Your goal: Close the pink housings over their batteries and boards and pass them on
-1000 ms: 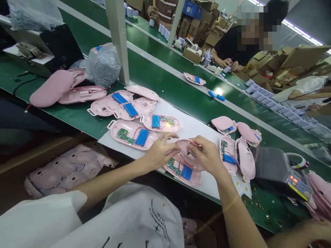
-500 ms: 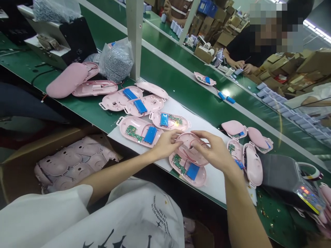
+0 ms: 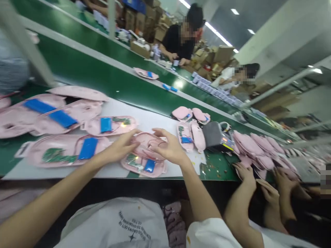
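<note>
Head view, assembly line. L. hand (image 3: 121, 148) and r. hand (image 3: 169, 150) meet over a pink shell (image 3: 148, 148) with thin red wires, tilted and lifted just above a second shell half (image 3: 144, 166) that lies flat on the white sheet (image 3: 152, 120) near the front edge of the surface (image 3: 103, 74). L. hand: fingers stretched forward, tips touching the shell's left rim. R. hand: fingers curled loosely, thumb raised, gripping the shell's right end. The lower half carries a green board and a blue battery (image 3: 149, 165), both partly covered by the hands.

To the left, in a row on the sheet: open shells w/ blue batteries, e.g. one w/ board (image 3: 64, 155) nearest the left forearm, another (image 3: 110, 124) behind it w/ a small lit point. Further left, blurred larger shells.

To the right: two upright shell halves (image 3: 191, 136), then a grey device (image 3: 216, 136) w/ lit display, then a stack of pink shells (image 3: 253, 146). Other people's hands (image 3: 244, 172) rest at the surface edge, lower right, apart from the wearer's. Across the green belt, a seated person in black (image 3: 178, 39) works beside cardboard boxes (image 3: 223, 53).
</note>
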The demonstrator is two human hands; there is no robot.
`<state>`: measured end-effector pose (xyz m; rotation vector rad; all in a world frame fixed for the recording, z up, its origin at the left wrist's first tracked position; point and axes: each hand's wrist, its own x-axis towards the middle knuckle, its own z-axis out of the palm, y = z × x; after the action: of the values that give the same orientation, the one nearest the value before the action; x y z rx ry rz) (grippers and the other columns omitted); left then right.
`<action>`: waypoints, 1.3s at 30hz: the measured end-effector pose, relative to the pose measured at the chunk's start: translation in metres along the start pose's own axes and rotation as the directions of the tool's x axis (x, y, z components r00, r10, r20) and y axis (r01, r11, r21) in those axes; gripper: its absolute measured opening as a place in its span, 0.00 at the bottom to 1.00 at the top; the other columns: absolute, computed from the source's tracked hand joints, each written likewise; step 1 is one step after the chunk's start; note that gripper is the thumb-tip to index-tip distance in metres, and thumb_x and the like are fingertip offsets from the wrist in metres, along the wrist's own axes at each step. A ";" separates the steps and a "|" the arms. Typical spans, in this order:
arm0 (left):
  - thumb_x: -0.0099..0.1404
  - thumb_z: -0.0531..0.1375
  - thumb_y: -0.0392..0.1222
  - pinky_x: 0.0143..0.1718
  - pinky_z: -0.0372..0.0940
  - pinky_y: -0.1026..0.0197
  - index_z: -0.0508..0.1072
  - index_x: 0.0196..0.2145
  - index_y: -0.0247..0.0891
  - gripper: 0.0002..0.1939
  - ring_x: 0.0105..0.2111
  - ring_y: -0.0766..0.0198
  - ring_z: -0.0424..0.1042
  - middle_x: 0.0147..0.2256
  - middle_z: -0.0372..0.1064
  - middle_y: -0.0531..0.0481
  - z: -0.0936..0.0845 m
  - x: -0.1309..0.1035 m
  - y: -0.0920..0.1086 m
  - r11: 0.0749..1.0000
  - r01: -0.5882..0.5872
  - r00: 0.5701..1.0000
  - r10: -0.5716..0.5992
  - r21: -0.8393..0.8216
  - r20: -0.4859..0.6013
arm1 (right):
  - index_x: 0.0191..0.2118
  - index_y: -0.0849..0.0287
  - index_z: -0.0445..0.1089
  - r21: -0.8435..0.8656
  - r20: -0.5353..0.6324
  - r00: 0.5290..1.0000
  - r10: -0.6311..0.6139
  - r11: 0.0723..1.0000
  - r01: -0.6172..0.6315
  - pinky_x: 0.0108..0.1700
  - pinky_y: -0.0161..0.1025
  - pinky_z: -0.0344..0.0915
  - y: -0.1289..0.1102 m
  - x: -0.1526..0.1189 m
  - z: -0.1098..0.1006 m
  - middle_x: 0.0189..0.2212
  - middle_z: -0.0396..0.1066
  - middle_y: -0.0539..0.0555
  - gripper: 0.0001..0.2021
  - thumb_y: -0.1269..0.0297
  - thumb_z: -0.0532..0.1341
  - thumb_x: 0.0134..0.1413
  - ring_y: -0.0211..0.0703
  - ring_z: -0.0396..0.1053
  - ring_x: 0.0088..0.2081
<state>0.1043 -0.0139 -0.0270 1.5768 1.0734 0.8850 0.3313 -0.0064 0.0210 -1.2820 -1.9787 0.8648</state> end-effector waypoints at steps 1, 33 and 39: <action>0.63 0.57 0.55 0.36 0.68 0.59 0.70 0.42 0.37 0.19 0.35 0.55 0.71 0.34 0.72 0.49 -0.002 0.004 0.001 1.000 -0.001 1.000 0.000 0.017 0.014 | 0.46 0.57 0.71 0.101 -0.213 0.975 0.069 0.994 -0.048 0.52 0.43 0.67 0.016 -0.014 -0.018 0.44 0.75 0.54 0.20 0.57 0.68 0.45 0.47 0.72 0.46; 0.62 0.59 0.40 0.48 0.67 0.55 0.72 0.45 0.32 0.14 0.44 0.55 0.71 0.41 0.72 0.45 0.006 -0.006 -0.013 0.967 -0.048 0.995 0.025 -0.251 -0.095 | 0.34 0.57 0.69 -0.327 0.101 0.954 -0.283 0.896 0.301 0.57 0.56 0.63 -0.010 0.021 0.057 0.55 0.65 0.60 0.09 0.63 0.54 0.64 0.56 0.63 0.58; 0.58 0.55 0.33 0.40 0.66 0.60 0.73 0.43 0.33 0.14 0.38 0.58 0.71 0.38 0.72 0.48 0.010 -0.005 -0.019 0.962 -0.024 0.994 -0.006 -0.272 -0.108 | 0.32 0.56 0.69 -0.337 0.207 0.959 -0.195 0.906 0.257 0.54 0.52 0.65 0.002 0.023 0.041 0.56 0.64 0.58 0.09 0.61 0.57 0.63 0.55 0.62 0.58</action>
<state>0.1078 -0.0194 -0.0485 1.3175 0.9726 1.0864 0.2926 0.0083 -0.0016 -1.1658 -2.4515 0.5243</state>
